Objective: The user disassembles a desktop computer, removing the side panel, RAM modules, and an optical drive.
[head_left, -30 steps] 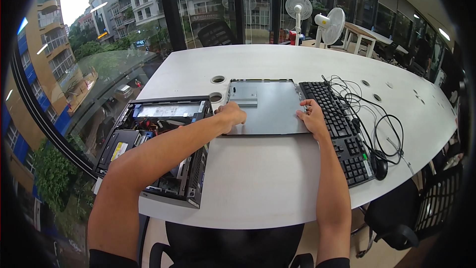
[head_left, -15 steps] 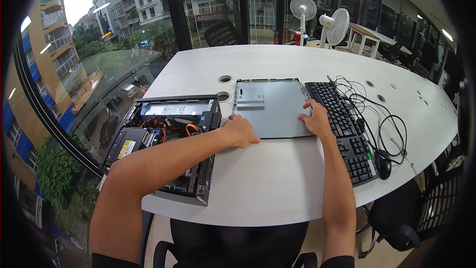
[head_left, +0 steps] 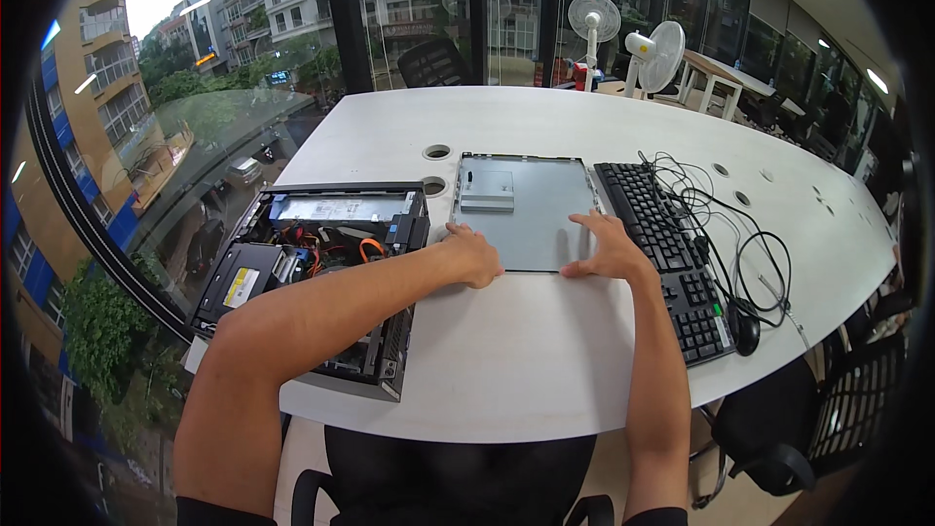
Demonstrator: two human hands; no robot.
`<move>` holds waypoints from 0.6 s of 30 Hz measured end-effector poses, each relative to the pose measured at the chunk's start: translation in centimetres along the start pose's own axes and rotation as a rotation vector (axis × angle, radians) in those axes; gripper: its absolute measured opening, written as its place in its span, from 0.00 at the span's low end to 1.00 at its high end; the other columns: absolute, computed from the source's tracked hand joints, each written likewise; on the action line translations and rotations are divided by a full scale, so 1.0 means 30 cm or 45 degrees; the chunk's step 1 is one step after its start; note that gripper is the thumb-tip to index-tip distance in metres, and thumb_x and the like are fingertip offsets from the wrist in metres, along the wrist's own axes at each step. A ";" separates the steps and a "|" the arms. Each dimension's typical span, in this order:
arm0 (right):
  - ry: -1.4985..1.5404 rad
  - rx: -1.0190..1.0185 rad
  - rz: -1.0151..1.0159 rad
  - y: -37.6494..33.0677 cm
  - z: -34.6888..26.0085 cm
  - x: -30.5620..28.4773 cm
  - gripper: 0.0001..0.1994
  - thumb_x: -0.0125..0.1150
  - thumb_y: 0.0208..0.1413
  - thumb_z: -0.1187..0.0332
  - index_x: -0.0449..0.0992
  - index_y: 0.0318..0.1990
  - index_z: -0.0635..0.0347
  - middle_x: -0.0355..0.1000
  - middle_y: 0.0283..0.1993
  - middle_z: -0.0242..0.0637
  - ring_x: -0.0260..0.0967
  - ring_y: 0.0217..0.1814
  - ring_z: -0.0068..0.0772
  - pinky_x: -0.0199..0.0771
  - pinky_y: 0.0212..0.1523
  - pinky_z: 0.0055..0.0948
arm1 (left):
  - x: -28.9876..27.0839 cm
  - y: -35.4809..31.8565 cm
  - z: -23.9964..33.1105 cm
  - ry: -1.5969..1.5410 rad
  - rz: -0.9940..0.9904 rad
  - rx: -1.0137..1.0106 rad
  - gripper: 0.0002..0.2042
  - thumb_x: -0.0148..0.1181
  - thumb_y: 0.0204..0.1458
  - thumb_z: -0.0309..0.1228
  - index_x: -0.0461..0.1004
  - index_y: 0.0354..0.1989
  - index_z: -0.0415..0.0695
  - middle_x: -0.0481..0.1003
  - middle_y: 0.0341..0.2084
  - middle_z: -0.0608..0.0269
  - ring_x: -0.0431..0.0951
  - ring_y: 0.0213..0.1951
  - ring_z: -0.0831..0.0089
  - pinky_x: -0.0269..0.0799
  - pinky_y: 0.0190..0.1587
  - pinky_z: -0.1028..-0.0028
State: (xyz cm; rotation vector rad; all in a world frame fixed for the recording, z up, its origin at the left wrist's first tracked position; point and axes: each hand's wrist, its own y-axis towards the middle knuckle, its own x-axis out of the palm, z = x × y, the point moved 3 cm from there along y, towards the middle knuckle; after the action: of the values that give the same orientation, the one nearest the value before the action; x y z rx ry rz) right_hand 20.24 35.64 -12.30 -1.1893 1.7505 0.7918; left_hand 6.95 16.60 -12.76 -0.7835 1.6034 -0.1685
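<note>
At the middle of the white table lies a flat grey metal panel with a thin raised rim, its bracket standing proud toward the panel's 10 o'clock. At the panel's 7 o'clock corner rests the person's left hand, thumb along the near edge; whether its fingers grip the panel cannot be told. At the 5 o'clock corner the right hand is spread wide, thumb and fingers well apart, gripping nothing. Toward 8 o'clock sits an uncovered black computer case, its wiring bare, partly hidden under the left forearm. Around 3 to 4 o'clock run a black keyboard and tangled cables, with a black mouse near the keyboard's close end. Farther off, toward 1 o'clock, stand 2 white fans.
</note>
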 end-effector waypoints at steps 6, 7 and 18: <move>0.138 -0.126 0.133 0.031 -0.015 0.030 0.31 0.79 0.41 0.56 0.78 0.56 0.53 0.67 0.65 0.50 0.61 0.70 0.50 0.62 0.68 0.41 | -0.004 0.090 -0.072 -0.057 -0.014 -0.033 0.36 0.33 0.69 0.49 0.55 0.64 0.18 0.48 0.69 0.25 0.43 0.70 0.25 0.42 0.67 0.30; 0.176 -0.088 0.143 0.036 -0.021 0.039 0.26 0.78 0.44 0.57 0.80 0.52 0.53 0.71 0.62 0.47 0.65 0.66 0.48 0.64 0.67 0.39 | -0.004 0.098 -0.088 -0.112 -0.009 -0.038 0.36 0.33 0.69 0.49 0.55 0.64 0.18 0.47 0.69 0.26 0.42 0.71 0.26 0.41 0.67 0.30; -0.353 0.015 0.716 0.025 0.124 -0.028 0.20 0.65 0.57 0.54 0.80 0.54 0.49 0.72 0.61 0.42 0.60 0.70 0.49 0.47 0.72 0.60 | -0.055 0.083 -0.081 -0.094 0.024 -0.136 0.33 0.38 0.67 0.49 0.57 0.68 0.30 0.52 0.69 0.32 0.50 0.70 0.32 0.48 0.69 0.40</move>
State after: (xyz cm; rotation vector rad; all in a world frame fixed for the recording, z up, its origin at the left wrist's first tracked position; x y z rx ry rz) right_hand 20.79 39.41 -13.13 -0.5357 1.8615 1.2060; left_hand 3.73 18.65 -12.22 -0.8472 1.5588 -0.0399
